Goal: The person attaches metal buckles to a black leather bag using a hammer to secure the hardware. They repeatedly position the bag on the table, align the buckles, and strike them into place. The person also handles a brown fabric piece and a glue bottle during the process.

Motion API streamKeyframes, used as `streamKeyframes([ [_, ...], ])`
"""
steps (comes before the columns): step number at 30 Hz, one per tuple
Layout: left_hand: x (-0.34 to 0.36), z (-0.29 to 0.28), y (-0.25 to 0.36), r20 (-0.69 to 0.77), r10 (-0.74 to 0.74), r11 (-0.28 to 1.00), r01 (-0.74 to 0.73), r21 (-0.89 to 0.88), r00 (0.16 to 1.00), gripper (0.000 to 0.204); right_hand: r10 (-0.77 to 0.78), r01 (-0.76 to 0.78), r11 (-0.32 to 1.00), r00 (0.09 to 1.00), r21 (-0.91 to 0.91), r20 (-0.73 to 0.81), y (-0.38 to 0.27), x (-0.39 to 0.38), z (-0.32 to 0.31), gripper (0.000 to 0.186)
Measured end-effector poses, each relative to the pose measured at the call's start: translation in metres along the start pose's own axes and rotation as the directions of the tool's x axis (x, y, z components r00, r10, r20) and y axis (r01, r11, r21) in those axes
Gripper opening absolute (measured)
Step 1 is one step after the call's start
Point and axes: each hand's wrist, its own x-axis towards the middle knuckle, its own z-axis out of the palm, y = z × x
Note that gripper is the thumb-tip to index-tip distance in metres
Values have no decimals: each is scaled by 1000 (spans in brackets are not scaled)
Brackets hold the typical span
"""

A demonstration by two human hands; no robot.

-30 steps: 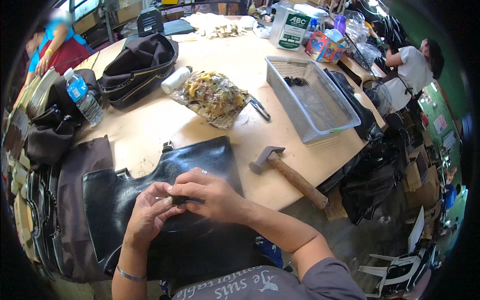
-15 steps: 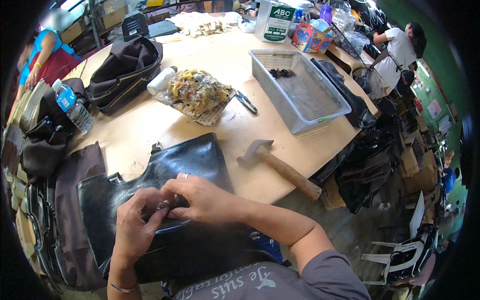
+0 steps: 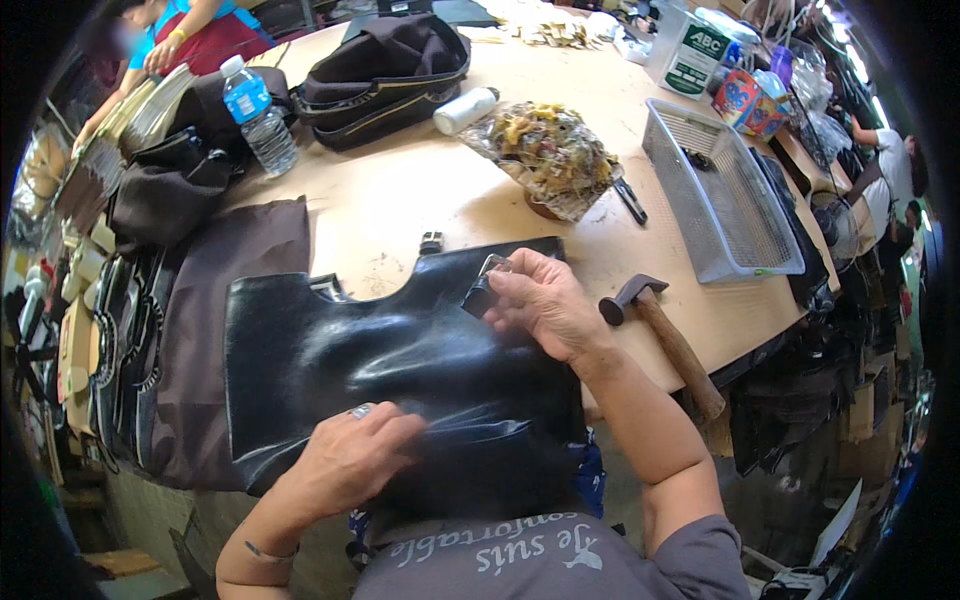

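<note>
A glossy black leather bag panel (image 3: 340, 345) with a curved cutout lies over the table's near edge and my lap. Raised over its upper right part, my right hand (image 3: 540, 305) pinches a short black leather tab with a silver metal buckle (image 3: 480, 290) between thumb and fingers. A similar buckle (image 3: 431, 243) sticks up at the panel's far edge, beside the cutout. My left hand (image 3: 355, 455), wearing a ring, hovers at or just above the lower part of the panel. Its fingers curl inward, but motion smears them, and I see nothing held there.
A hammer (image 3: 675, 345) lies right of the panel. Beyond are a bag of scraps (image 3: 545, 150), snips (image 3: 631, 202), a white bottle (image 3: 466, 110) and a grey plastic basket (image 3: 715, 245). Brown fabric (image 3: 225, 330), a water bottle (image 3: 258, 118) and a dark bag (image 3: 385, 75) are leftward. A co-worker (image 3: 200, 40) stands far left.
My hands were together over the panel, working on a small piece. Now they are apart: the right has lifted rightward with the buckle tab, the left has dropped nearer. The view has turned left.
</note>
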Motion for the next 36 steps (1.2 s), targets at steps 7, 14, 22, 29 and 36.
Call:
streamKeyframes([
  [7, 12, 4, 3, -304, -90, 911, -45, -410, 948, 33, 88, -41, 978, 971, -206, 225, -21, -5, 35, 19],
  [14, 14, -3, -11, -162, -414, 435, 38, -899, 896, 25, 235, -159, 957, 915, -243, 328, -11, -8, 68, 22],
  [22, 14, -2, -14, -41, -440, 184, 46, -982, 897, 21, 262, -218, 962, 905, -162, 336, 2, -4, 62, 19],
  [29, 19, 2, -16, -68, -446, 224, 38, -974, 893, 19, 227, -182, 968, 926, -170, 301, 7, -4, 60, 18],
  [36, 19, 6, -17, -89, -445, 263, 35, -964, 891, 25, 183, -117, 967, 936, -226, 300, 9, -6, 60, 18],
])
